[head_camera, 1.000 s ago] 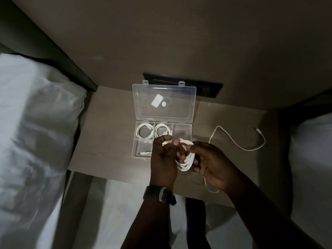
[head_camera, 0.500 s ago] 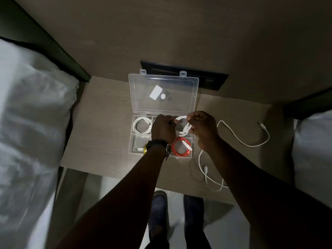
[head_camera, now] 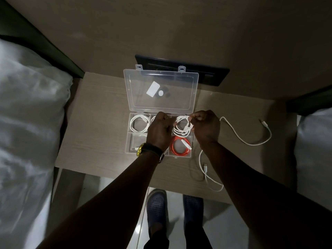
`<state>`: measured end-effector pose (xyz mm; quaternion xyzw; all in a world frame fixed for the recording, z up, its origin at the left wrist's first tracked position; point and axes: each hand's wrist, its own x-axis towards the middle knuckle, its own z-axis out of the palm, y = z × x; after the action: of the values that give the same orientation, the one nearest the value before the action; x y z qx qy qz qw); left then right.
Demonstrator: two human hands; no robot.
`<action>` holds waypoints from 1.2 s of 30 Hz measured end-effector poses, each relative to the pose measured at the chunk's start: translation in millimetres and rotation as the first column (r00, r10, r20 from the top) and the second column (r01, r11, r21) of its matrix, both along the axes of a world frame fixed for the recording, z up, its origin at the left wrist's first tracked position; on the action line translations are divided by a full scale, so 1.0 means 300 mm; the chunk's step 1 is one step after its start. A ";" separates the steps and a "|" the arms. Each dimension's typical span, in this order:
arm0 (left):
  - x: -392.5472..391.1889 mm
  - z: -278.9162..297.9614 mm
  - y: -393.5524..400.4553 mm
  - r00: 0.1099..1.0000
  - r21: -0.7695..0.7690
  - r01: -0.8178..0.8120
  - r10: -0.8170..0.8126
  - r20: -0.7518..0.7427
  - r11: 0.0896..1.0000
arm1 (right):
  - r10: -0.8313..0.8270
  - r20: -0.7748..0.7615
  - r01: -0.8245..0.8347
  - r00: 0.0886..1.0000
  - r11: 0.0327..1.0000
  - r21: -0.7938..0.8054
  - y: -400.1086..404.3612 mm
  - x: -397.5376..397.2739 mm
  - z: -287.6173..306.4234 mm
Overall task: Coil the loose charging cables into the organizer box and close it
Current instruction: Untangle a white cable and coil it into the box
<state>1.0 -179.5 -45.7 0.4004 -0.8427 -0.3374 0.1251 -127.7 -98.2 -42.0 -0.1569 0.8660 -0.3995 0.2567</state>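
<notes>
A clear plastic organizer box (head_camera: 129,141) lies on the small wooden table with its lid (head_camera: 161,90) standing open. A coiled white cable (head_camera: 139,124) fills the back left compartment. A coiled orange cable (head_camera: 180,146) fills the front right one. Both hands hold a coiled white cable (head_camera: 183,126) over the back right compartment. My left hand (head_camera: 159,130) grips its left side, my right hand (head_camera: 206,126) pinches its right side. A loose white cable (head_camera: 248,139) trails across the table to the right, one plug (head_camera: 205,167) near the front edge.
The wooden table (head_camera: 97,126) stands between two beds with white bedding (head_camera: 27,123) on either side. A black panel (head_camera: 206,74) sits in the wall behind the box. My feet in dark shoes (head_camera: 157,205) stand on the floor below the table's front edge.
Both hands carried the coiled white cable from in front of the box forward over the back right compartment. The orange coil became visible.
</notes>
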 end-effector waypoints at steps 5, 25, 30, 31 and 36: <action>-0.010 0.013 -0.012 0.997 -0.061 0.054 -0.051 0.049 0.997 | 0.205 -0.215 -0.206 0.955 0.978 0.020 0.026 0.013 0.006; -0.034 0.028 -0.083 0.931 0.143 0.186 -0.221 0.290 0.972 | 0.602 -0.143 -0.483 0.786 0.741 0.465 0.023 -0.031 0.049; -0.070 0.028 -0.070 0.939 0.115 0.125 -0.155 0.307 0.985 | 0.668 -0.161 -0.517 0.726 0.685 0.513 0.001 -0.016 0.053; -0.075 0.033 -0.075 0.934 0.110 0.142 -0.170 0.315 0.984 | 0.675 -0.169 -0.521 0.718 0.682 0.514 0.003 -0.015 0.052; -0.066 0.046 -0.096 0.927 0.137 0.196 -0.229 0.296 0.971 | 0.681 -0.195 -0.517 0.706 0.683 0.516 0.010 -0.009 0.048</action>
<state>-18.8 -208.4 -31.9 0.3607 -0.8714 -0.3258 -0.0671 -130.3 -95.4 -27.7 -0.4497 0.8601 -0.0556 0.2341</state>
